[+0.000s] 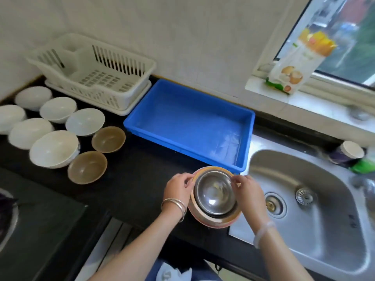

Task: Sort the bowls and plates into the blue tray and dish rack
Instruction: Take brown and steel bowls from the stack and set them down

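Note:
A steel bowl (214, 192) sits nested in a stack of orange-rimmed bowls (215, 221) at the counter's front edge, beside the sink. My left hand (178, 189) grips the stack's left rim and my right hand (248, 192) pinches the steel bowl's right rim. The blue tray (140, 122) lies just behind the stack with nothing in it. Further back left stands the white dish rack (123, 98), also holding nothing. Several white bowls and plates (53, 149) and two brown bowls (87, 166) rest on the dark counter at the left.
A steel sink (316, 216) fills the right side, with a jar and a green bottle (363, 165) at its far rim. A food packet (294, 63) leans on the windowsill. A stove top (30, 230) lies at the lower left.

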Action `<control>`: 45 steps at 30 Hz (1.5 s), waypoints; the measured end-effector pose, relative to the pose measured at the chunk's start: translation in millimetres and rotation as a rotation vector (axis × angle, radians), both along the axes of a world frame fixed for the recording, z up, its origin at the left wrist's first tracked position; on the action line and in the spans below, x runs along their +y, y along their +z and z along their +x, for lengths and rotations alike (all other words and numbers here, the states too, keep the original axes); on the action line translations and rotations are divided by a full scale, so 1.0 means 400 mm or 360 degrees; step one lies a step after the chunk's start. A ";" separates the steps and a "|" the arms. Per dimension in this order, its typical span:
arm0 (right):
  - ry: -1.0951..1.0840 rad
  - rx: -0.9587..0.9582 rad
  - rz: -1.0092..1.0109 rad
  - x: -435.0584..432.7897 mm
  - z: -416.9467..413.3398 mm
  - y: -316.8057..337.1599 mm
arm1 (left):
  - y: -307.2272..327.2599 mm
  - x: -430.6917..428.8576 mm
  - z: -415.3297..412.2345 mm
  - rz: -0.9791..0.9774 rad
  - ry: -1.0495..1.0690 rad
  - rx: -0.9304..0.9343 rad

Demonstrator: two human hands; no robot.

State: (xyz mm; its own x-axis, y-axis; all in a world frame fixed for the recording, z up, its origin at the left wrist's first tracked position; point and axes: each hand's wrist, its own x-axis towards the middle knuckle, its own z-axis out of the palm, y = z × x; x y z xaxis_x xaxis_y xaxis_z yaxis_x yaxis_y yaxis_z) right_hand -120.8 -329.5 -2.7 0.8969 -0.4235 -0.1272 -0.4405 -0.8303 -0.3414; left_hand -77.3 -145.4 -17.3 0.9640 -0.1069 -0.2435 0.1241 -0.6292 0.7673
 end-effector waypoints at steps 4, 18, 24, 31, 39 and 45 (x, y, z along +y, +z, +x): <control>-0.0062 -0.0014 0.0033 -0.005 -0.028 -0.016 | -0.012 -0.026 -0.018 0.0084 -0.0081 -0.0031; -0.0355 -0.0085 0.0446 -0.040 -0.045 -0.026 | -0.026 -0.046 -0.033 0.0170 -0.0065 -0.0050; -0.0503 -0.0202 0.0659 -0.078 -0.067 -0.003 | -0.011 -0.060 -0.027 0.0219 -0.0016 0.0040; -0.0542 -0.0184 0.0697 -0.092 -0.084 0.008 | 0.014 -0.076 -0.022 0.0129 -0.0022 0.0096; -0.0560 -0.0189 0.0773 -0.103 -0.096 0.013 | 0.030 -0.089 -0.020 0.0019 0.0006 0.0210; -0.0544 -0.0286 0.0854 -0.109 -0.094 0.032 | 0.032 -0.062 -0.008 -0.0182 0.0157 0.0370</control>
State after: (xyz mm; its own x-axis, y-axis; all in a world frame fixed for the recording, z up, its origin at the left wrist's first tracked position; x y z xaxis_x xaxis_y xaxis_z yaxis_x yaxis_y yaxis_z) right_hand -158.4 -372.9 10.2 0.7499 -0.6079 -0.2610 -0.5469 -0.3478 -0.7615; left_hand -80.6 -170.2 -4.4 0.8907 -0.0552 -0.4512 0.3614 -0.5162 0.7765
